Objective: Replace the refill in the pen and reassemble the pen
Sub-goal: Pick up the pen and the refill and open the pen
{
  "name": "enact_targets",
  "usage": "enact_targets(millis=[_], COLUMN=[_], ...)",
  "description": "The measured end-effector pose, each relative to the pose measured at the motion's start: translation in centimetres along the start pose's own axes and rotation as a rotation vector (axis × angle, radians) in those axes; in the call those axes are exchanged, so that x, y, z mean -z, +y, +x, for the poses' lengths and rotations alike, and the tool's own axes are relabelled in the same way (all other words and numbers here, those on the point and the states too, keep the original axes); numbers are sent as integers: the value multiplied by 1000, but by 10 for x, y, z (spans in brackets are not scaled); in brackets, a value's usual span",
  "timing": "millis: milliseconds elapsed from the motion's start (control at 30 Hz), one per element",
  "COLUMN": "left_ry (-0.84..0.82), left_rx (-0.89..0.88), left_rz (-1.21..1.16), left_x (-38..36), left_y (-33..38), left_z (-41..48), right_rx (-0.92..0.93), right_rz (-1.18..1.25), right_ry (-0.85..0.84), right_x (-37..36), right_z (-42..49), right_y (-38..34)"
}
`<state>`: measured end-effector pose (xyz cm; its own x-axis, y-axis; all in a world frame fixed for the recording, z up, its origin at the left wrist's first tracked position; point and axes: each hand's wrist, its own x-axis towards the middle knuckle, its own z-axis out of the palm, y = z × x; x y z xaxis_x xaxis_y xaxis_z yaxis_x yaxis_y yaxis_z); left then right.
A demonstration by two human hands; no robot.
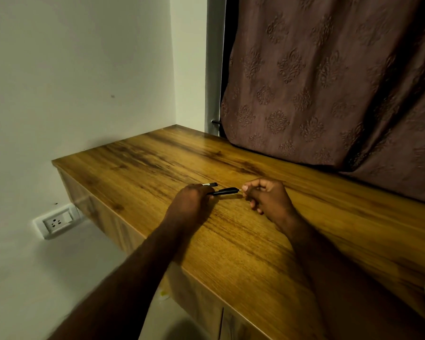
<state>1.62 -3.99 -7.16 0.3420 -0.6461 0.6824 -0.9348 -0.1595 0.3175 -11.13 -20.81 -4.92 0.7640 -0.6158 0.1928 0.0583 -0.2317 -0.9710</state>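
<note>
wooden desk, patterned curtain, wall socket

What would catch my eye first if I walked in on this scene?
Two bare hands meeting over the middle of a wooden desk: the left hand holds a black pen barrel, with another dark pen piece sticking out above it, and the right hand pinches something thin at the barrel's tip. Behind, a patterned brown curtain fills the upper right, and a white socket sits low on the left wall.
</note>
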Motion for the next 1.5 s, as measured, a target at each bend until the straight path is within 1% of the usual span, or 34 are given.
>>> enact_targets(millis=[67, 233, 533, 633, 767, 867, 1033, 1133, 1267, 1367, 1500], left_ry=[5, -34, -81, -70, -72, -119, -179, -236, -261, -272, -281], left_rx=[7, 13, 12, 35, 56, 70, 104, 124, 160, 172, 178], left_rz=[-1, -27, -29, -7, 55, 86, 144, 187, 179, 180, 179], left_x=[0, 4, 5, 6, 7, 6, 4, 6, 6, 5, 4], left_y=[1, 2, 5, 4, 4, 2, -5, 0, 2, 2, 2], left_z=[0, -1, 0, 0, 0, 0, 0, 2, 3, 2, 1], right_rx=[-14, -27, 8, 8, -2, 21, 33, 30, 27, 32, 13], right_rz=[16, -3, -46, -48, -31, -158, -419, -545, -697, -739, -683], right_ry=[-41, -75, -53, -1, 161, 209, 132, 122, 87, 73, 57], right_x=[0, 0, -1, 3, 22, 34, 30, 29, 24, 23, 25], right_z=[-1, -2, -3, -3, 2, 6, 11, 13, 9, 8, 8], right_y=[0, -1, -1, 0, 3, 10, 19, 22, 15, 13, 16])
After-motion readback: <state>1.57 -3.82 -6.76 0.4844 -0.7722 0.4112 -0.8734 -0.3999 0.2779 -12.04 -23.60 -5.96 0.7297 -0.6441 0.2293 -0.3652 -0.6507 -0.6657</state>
